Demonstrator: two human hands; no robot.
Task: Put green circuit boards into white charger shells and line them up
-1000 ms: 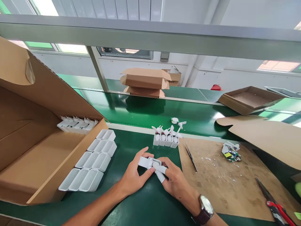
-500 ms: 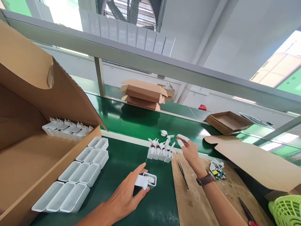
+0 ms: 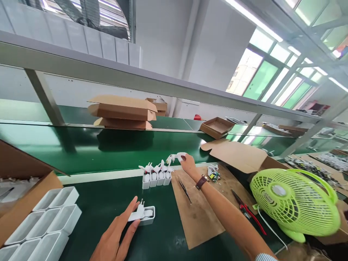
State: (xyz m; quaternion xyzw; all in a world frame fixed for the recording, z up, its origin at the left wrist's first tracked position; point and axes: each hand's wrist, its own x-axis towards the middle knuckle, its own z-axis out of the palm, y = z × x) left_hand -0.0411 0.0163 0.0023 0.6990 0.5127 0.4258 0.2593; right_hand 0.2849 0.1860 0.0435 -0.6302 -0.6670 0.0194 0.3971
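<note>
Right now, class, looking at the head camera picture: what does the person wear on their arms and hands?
The right hand has white finger cots on the fingertips and a wristwatch with a dark brown strap. A striped sleeve edge shows at the bottom. The left hand and forearm are bare, with nothing worn.

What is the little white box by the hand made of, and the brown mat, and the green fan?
The white box under the left hand looks like smooth moulded plastic, evenly white with a slight sheen. The brown mat looks like plain matte cardboard, scuffed and flat-edged. The green fan seems glossy plastic: its thin grille ribs look moulded.
</note>
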